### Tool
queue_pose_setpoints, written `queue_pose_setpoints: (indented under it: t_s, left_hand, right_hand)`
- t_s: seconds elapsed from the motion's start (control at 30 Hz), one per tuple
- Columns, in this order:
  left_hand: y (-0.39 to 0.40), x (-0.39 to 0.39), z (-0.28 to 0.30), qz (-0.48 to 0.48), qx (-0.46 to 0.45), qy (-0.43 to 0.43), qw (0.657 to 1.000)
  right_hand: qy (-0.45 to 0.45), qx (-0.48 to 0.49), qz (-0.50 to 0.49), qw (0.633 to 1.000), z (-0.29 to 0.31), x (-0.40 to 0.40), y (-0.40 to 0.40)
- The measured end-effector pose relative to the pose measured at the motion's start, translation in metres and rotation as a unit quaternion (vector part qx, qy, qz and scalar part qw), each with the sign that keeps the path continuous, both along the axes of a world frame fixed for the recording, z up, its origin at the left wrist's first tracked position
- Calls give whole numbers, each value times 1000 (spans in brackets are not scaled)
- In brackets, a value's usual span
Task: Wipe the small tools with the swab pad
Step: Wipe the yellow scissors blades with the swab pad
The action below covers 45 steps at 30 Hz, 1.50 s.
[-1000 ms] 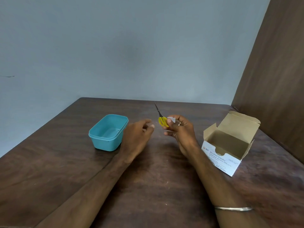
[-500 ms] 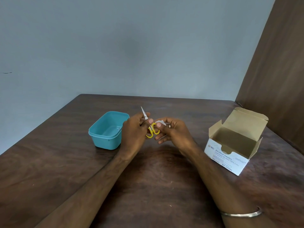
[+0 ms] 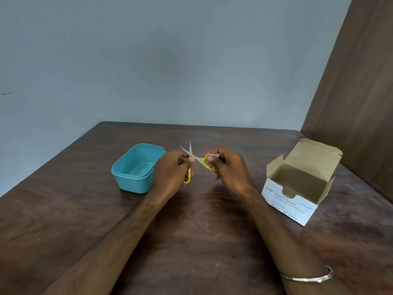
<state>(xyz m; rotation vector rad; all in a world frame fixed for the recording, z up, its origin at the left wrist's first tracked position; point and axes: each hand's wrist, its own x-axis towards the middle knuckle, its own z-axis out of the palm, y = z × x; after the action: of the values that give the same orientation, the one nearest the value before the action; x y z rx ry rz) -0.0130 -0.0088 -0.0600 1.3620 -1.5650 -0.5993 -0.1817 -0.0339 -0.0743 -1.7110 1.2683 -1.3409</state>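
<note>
While both hands (image 3: 174,173) (image 3: 229,171) grip opened scissors (image 3: 196,159), teal tub (image 3: 136,169) left, open swab box (image 3: 302,184) right.

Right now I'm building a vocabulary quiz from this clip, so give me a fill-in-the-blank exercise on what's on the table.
1. The small scissors have handles coloured ____.
2. The teal tub stands on the person's ____ side.
3. The flaps of the swab box are ____.
4. The right hand pinches a white ____ above one handle loop.

Missing words: yellow; left; open; swab pad
</note>
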Motion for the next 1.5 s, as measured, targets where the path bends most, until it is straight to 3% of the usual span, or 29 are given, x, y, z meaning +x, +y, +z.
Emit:
queue_pose_setpoints:
  t_s: [0.17,0.47,0.73,0.93,1.5]
  left_hand:
    - [3,-4,1,-10,26,121,992]
    - [-4,-1,-5,69,-16,58,996]
    - [-3,-4,-5,76,-15,48,996]
    - [1,-7,-3,70,-24,41,996]
    - [7,-11,-3,49,-62,30,996]
  right_hand:
    - [11,13,18,1000,1,-1,2]
    - [5,-15,8,1000,1,0,5]
    - [-101,-8,34,994,5,7,9]
    - [-59,-43,38,997,1,12,8]
    - [-91,-26,12,995,5,17,17]
